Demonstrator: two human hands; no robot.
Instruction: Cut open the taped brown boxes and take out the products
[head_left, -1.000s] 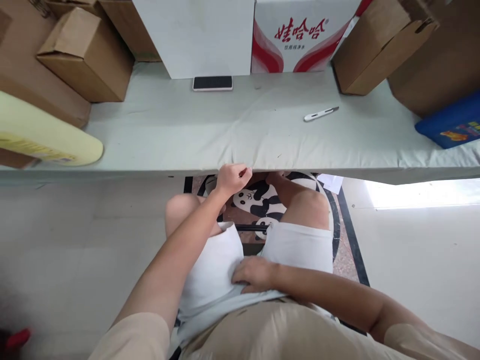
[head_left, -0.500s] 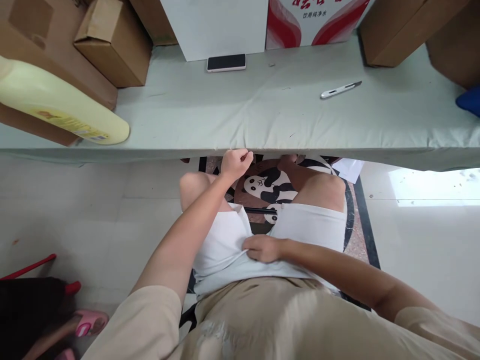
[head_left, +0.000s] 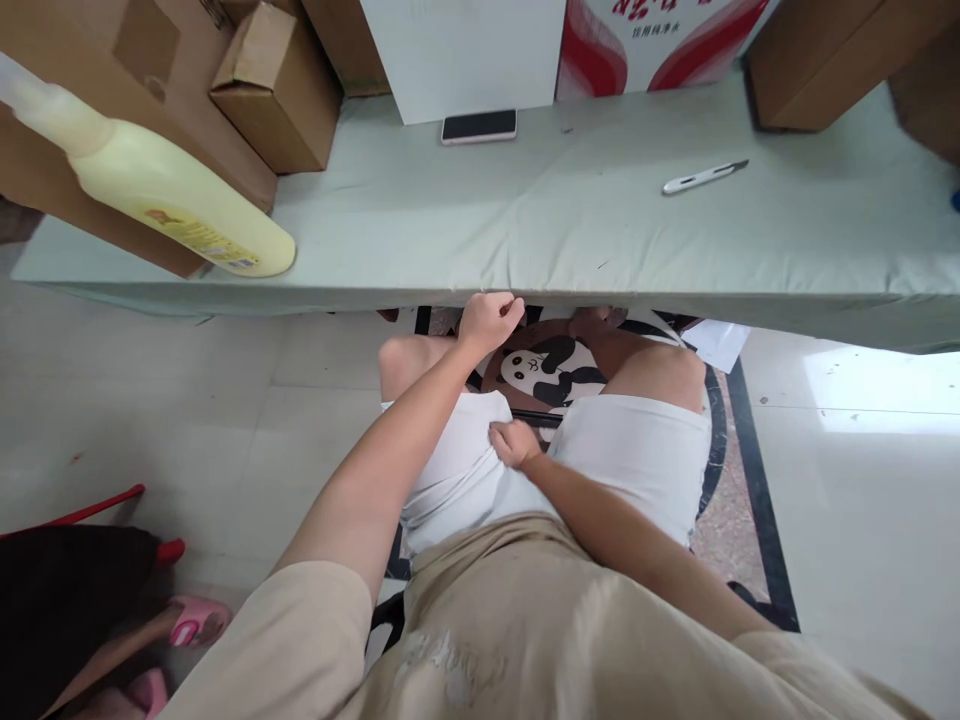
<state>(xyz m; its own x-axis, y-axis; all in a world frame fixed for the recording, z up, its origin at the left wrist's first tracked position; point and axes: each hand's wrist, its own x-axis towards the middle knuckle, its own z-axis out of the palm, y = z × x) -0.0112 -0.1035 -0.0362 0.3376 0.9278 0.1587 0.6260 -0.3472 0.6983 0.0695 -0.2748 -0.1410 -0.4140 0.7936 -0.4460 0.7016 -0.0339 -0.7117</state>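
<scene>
Left hand is curled into a fist right at the front edge of the pale green cover on the desk, knuckles touching the hem; can't tell if it actually pinches the cloth. Right hand rests on the left leg of the white shorts, fingers closed and bunching the fabric near the hem. The person sits with knees under the desk edge, above a panda mat on the floor.

On the desk:
- A phone lies flat at the back.
- A white cutter lies to the right, well apart from both hands.
- A yellow bottle lies on its side at the left.
- A cardboard box stands behind the bottle.

A pink slipper is at lower left.
</scene>
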